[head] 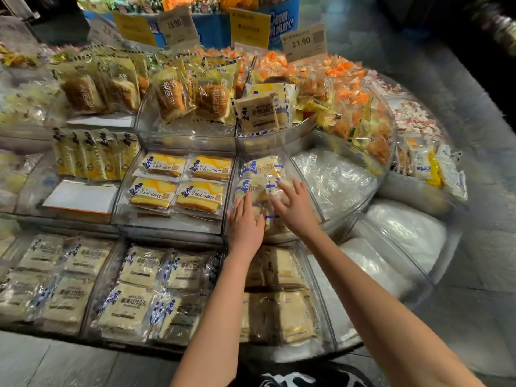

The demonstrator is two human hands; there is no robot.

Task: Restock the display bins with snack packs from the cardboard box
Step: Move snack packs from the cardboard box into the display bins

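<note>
Both of your arms reach forward into the middle tier of a stepped clear-plastic display, and your hands meet over the same bin [282, 238], the one just right of the compartment holding four yellow bread packs [178, 182]. Your left hand [245, 222] lies palm-down with fingers together and extended, pressing flat on the pale snack packs [259, 177] stacked there; it grips nothing. Your right hand [296, 205] sits just beside it, fingers spread and slightly curled over the clear wrapper of the same stack, touching the packs rather than closed around one. The blue-and-white printed packs fill that bin from its near wall toward the back, lying flat and overlapping. The next bin to the right holds only crumpled clear plastic [335, 180]. Below your forearms, the lowest tier carries flat rows of beige toast packs [145, 291]. Above, the top tier shows upright brown loaf packs [173, 93] and, farther right, orange wrapped sweets [343, 79], with price cards [304, 40] reading 23.90 standing behind them. The cardboard box is out of view.
</note>
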